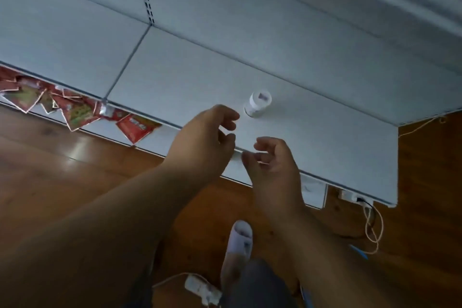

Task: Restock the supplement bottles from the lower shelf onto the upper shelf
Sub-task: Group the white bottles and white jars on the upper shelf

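At the left edge of the frame, a cluster of red, glossy foil snack packets [75,112] is seen hanging below the front lip of the white, flat metal upper shelf [175,77]; the packets are half hidden by that lip and their print is too blurred to be read. Below them, a brown, polished wooden floor [62,157] is shown with pale reflections.

The left hand [207,137] is held at the centre of the frame, over the shelf's front edge, with fingers loosely curled and nothing gripped. Its fingertips lie near, but apart from, the small white plastic supplement bottle [258,104], which stands upright on the shelf just right of centre, a faint purple mark visible on its round cap. Bare shelf surface lies on every side of the bottle, most widely towards the right end.

The right hand [275,157] is seen just right of the left, at the shelf's front edge, its fingers likewise loosely bent and empty. The lower shelf is not in view beneath the forearms.

At the bottom centre, a foot in a white sock [240,237] is partly hidden by a dark trouser leg. In the lower right, a thin pale cord [372,227] is looped on the floor below the shelf's corner.
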Demonstrator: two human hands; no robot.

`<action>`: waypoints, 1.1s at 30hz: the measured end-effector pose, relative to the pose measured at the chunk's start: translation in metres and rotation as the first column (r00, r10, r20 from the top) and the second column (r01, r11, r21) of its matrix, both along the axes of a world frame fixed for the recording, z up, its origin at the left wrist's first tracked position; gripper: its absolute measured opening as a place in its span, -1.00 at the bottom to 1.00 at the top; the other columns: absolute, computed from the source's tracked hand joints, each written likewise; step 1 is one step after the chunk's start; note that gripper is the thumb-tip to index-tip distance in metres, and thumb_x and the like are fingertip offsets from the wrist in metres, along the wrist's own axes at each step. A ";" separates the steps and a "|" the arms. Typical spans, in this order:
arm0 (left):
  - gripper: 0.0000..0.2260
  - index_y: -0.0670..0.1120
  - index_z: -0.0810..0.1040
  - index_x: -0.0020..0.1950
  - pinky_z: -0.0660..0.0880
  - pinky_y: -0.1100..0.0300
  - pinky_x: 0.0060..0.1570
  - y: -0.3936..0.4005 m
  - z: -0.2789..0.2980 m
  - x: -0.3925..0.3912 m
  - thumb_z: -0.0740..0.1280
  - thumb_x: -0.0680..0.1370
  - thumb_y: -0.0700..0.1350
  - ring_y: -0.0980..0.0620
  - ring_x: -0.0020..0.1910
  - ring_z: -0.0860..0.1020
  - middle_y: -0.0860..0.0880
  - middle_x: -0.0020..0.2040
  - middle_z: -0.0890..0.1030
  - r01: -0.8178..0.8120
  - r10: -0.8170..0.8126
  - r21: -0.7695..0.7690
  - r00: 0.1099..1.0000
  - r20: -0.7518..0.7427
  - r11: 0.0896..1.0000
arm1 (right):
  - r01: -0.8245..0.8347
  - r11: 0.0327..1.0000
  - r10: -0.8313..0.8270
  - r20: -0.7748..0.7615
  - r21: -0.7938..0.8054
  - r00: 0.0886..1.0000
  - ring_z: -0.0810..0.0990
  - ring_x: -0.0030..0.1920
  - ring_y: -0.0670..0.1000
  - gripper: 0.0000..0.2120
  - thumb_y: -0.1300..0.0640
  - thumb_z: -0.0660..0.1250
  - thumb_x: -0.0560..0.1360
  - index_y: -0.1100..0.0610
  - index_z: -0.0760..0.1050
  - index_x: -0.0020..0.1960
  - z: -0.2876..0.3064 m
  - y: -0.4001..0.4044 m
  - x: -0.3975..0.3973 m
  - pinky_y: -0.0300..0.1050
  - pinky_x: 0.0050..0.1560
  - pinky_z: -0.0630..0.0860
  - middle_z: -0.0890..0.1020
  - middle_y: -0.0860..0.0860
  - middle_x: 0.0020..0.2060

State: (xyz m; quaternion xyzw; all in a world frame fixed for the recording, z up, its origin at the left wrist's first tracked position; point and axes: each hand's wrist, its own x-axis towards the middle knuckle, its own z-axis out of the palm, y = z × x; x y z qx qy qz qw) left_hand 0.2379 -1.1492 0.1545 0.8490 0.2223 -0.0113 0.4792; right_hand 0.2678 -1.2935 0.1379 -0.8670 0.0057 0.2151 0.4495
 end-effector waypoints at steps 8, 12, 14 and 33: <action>-0.71 0.08 0.53 0.26 0.64 0.13 -0.03 -0.005 -0.131 0.088 0.29 0.59 -0.20 0.05 0.00 0.64 0.13 0.12 0.62 -0.210 0.197 -0.253 0.977 -0.076 0.945 | 0.066 0.993 -0.059 0.073 -0.099 0.996 0.53 0.19 -0.07 -0.52 0.05 0.43 0.52 0.02 0.36 0.39 -0.129 -0.013 0.100 -0.18 0.09 0.47 0.52 -0.03 0.30; -0.58 0.05 0.45 0.43 0.46 0.10 0.32 -0.003 -0.162 0.128 0.27 0.60 -0.23 0.01 0.27 0.53 0.09 0.36 0.52 -0.123 0.111 -0.223 0.992 -0.066 0.967 | -0.013 0.994 0.016 0.033 -0.106 0.999 0.45 0.36 0.01 -0.39 0.06 0.39 0.55 0.03 0.23 0.53 -0.153 -0.007 0.147 -0.08 0.28 0.41 0.44 -0.01 0.39; -0.60 0.05 0.49 0.40 0.46 0.18 0.27 -0.003 -0.167 0.138 0.26 0.59 -0.24 0.03 0.27 0.52 0.08 0.32 0.54 -0.066 0.051 -0.195 0.995 -0.082 0.979 | -0.074 0.993 0.076 0.025 -0.090 0.997 0.50 0.16 -0.03 -0.51 0.08 0.37 0.56 0.05 0.33 0.45 -0.155 -0.003 0.157 -0.17 0.08 0.42 0.51 -0.05 0.17; -0.77 -0.12 0.57 0.20 0.57 -0.03 0.13 0.022 0.080 -0.102 0.37 0.54 -0.20 -0.12 0.08 0.66 -0.13 0.09 0.66 -0.250 0.198 -0.672 0.968 -0.155 0.697 | -0.024 0.940 0.142 -0.326 0.341 0.934 0.69 -0.03 0.02 -0.23 -0.44 0.48 0.19 0.11 0.50 0.14 0.087 0.029 -0.037 -0.16 -0.20 0.55 0.68 0.06 0.00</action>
